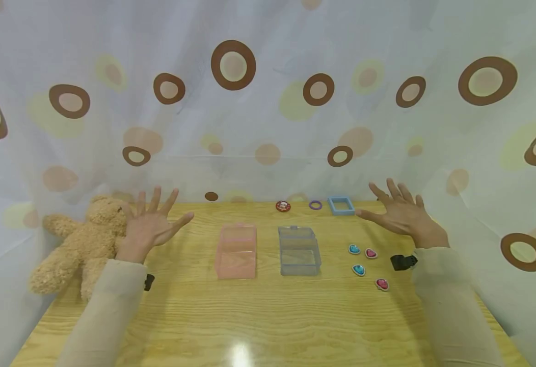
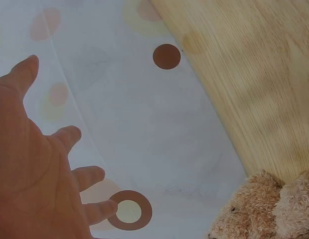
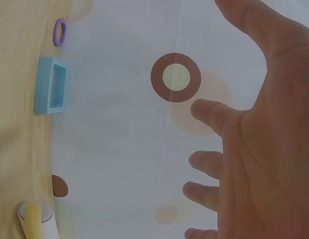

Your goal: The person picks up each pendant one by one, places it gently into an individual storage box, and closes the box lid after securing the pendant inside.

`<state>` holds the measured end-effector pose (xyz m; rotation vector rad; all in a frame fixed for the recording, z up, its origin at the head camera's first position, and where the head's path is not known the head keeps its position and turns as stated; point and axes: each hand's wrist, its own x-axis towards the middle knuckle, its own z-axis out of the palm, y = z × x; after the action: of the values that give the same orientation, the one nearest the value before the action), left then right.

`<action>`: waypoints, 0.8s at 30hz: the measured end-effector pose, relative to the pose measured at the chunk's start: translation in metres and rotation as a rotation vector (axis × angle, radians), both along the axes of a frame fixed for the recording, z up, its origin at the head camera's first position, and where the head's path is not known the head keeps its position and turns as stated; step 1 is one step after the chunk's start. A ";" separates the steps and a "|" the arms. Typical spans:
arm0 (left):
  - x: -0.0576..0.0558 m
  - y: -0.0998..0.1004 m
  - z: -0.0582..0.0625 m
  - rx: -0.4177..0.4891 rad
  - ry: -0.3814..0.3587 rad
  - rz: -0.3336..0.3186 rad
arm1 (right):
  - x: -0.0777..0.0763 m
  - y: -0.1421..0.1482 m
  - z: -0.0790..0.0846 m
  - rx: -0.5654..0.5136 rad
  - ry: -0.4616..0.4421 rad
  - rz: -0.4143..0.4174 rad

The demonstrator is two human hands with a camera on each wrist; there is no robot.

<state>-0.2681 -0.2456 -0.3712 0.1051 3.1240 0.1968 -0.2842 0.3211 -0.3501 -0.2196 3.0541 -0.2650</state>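
1. The teddy bear (image 1: 91, 239), tan and curly-furred, sits at the left end of the table (image 1: 204, 326) and is the thing nearest the left hand.
2. The left hand (image 1: 151, 224) is raised, its fingers and thumb spread apart and the palm bare. It overlaps the bear's edge in the head view; the left wrist view shows a gap between them.
3. The light blue square frame (image 1: 341, 212) lies at the table's back edge, nearest the right hand.
4. The right hand (image 1: 401, 214) is raised as well, fingers and thumb apart, gripping nothing; its thumb points toward the frame.
5. Left of the frame lie a purple ring (image 1: 315, 209) and, farther along, a red-and-white disc (image 1: 283, 206).
6. Two blue gems (image 1: 358, 270) and two pink gems (image 1: 382, 284) lie scattered in front of the frame.
7. Between the hands, a clear pink box (image 1: 236, 265) stands left of a clear grey box (image 1: 300, 267).
8. A white-and-yellow object (image 3: 37, 219), partly cut off, shows in the right wrist view.
9. Behind everything hangs a circle-patterned cloth (image 1: 268, 122).
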 end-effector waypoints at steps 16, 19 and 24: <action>0.001 0.004 0.002 0.073 -0.072 -0.049 | 0.000 0.003 0.001 -0.039 -0.017 0.060; 0.001 0.006 0.002 0.084 -0.073 -0.063 | 0.000 0.005 -0.001 -0.067 -0.021 0.076; 0.000 0.009 -0.001 0.156 -0.077 -0.098 | 0.000 0.006 -0.006 -0.113 -0.008 0.110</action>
<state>-0.2686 -0.2365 -0.3726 0.2455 3.0141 0.4321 -0.2847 0.3275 -0.3559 -0.3902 3.0092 -0.4301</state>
